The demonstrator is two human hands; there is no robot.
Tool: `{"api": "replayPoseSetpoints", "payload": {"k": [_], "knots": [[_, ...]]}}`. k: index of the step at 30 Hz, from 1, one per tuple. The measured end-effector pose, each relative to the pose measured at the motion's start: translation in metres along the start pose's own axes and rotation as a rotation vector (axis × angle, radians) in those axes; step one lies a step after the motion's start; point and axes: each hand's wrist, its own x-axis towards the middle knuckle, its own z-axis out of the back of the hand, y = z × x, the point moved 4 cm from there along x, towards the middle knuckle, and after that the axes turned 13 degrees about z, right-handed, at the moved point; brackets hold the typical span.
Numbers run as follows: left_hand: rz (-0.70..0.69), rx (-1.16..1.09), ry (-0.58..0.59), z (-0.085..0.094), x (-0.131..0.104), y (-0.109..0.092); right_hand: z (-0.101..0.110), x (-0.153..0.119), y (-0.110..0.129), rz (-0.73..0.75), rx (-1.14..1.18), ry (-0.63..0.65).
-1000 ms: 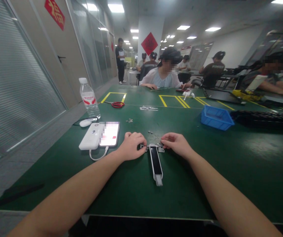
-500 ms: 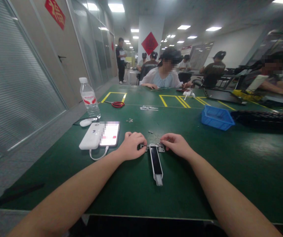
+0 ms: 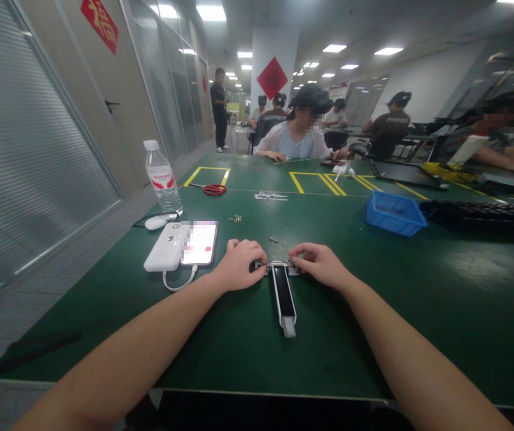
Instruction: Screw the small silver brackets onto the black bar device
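Note:
In front of me on the green table lies a long, narrow object with a black face and white frame point(image 3: 284, 293), a grey tab at its near end. Across its far end runs a small metal bracket point(image 3: 293, 270). My left hand point(image 3: 242, 265) is closed on the bracket's left end, thumb and fingertips pressed together there. At the right end, my right hand point(image 3: 317, 263) has its thumb and index finger pinched just over the bracket; whatever is between them is too small to make out. Two small metal nuts point(image 3: 274, 239) lie just beyond the hands.
Left of me are a phone point(image 3: 199, 242) cabled to a white power bank point(image 3: 166, 246), and a water bottle point(image 3: 163, 179). Further off lie several small rings point(image 3: 236, 218), red-handled scissors point(image 3: 213, 190) and thin white strips point(image 3: 270, 196). A blue bin point(image 3: 394, 214) stands right; a person point(image 3: 299, 140) sits opposite.
My right hand's fingertips have shifted slightly left along the bracket. The left hand and the black-faced object stay in place.

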Motion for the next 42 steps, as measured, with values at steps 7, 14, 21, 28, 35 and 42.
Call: {"api": "replayPoseSetpoints", "payload": {"k": [7,14,21,28,35,42], "knots": [[0.001,-0.013,0.005,0.000,0.000,0.000,0.000,0.000,0.006,0.043,-0.051,0.029],[0.038,-0.028,0.008,-0.001,0.001,0.003,0.004,0.001,0.004,0.177,-0.118,-0.094],[0.127,-0.081,-0.023,0.001,0.003,0.006,0.001,0.000,0.009,0.296,-0.144,-0.121],[0.132,-0.124,-0.001,-0.002,0.007,0.011,-0.014,0.004,0.003,0.250,-0.221,0.055],[0.115,-0.114,0.049,-0.005,0.008,0.011,-0.020,0.004,0.003,0.197,-0.317,0.148],[0.079,-0.064,0.007,0.002,0.005,0.002,-0.020,0.004,0.003,0.211,-0.304,0.159]]}}
